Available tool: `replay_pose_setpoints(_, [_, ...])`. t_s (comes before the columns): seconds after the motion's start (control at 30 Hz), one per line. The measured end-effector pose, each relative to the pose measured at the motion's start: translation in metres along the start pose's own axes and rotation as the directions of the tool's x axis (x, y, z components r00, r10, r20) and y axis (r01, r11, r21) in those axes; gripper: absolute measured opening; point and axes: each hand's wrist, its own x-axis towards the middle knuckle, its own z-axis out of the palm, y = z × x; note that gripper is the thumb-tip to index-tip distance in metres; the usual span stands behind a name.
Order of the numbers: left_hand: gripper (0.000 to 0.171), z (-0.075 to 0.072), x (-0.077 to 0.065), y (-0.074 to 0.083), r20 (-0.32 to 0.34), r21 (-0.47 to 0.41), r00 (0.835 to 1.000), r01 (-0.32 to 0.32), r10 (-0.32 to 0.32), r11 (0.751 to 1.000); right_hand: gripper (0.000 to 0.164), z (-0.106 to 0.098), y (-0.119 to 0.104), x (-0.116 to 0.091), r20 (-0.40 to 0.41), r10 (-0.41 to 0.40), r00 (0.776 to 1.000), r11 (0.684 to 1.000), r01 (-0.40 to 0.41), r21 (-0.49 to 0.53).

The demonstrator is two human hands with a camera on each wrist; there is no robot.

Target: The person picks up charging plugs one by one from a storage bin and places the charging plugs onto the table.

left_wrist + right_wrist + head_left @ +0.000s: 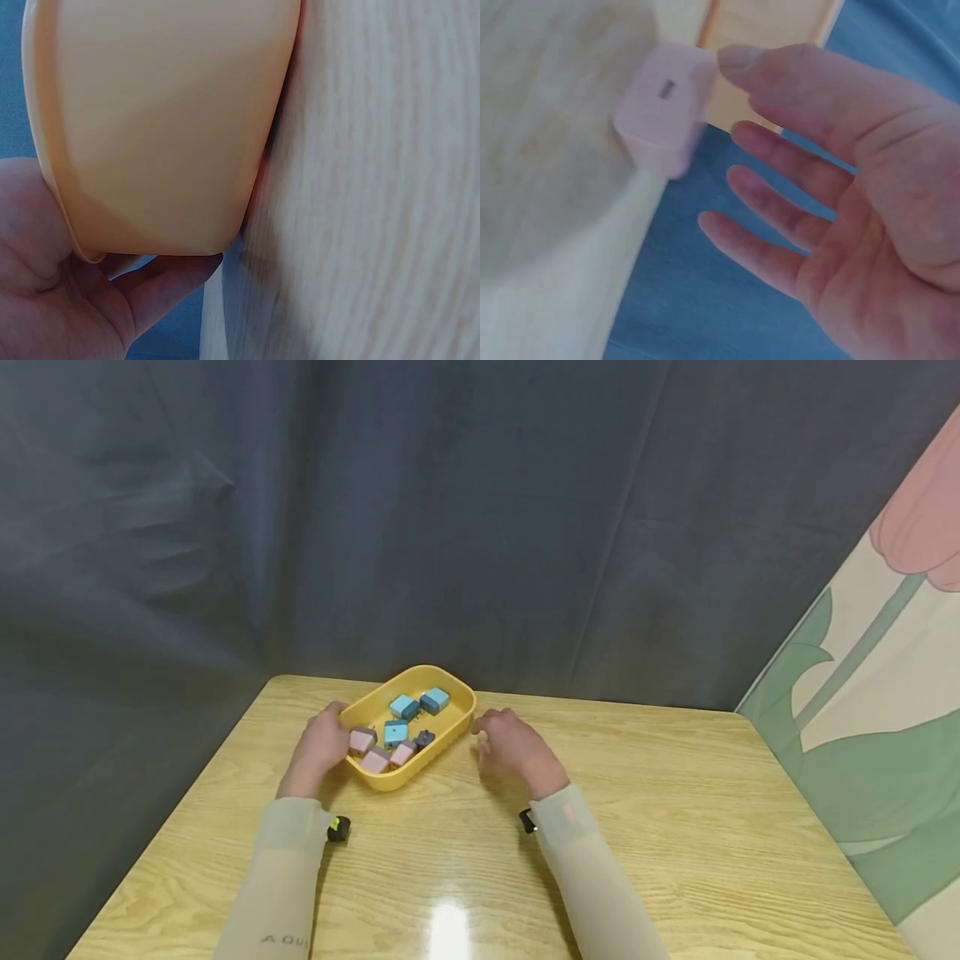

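Gripping yellow tray (387, 779) with left hand (321, 745), seemingly to steady it; right of tray, poising right hand (517, 750), loosely parted, at pink block (661, 109); can't tell whether pinching

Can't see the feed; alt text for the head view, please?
A yellow basket holding three blue blocks, three pink blocks and a dark block sits on a wooden table. A person's left hand holds its left end; the right hand is beside its right end. A dark curtain hangs behind.
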Motion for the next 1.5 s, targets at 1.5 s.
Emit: replay_pose_setpoints(1.5, [0.054,0.002,0.002,-0.002,-0.003,-0.011,1.0,0.003,-0.003,1.0,0.036,-0.001,-0.093,0.056,0.156,-0.151,0.976,0.967,0.178,-0.181])
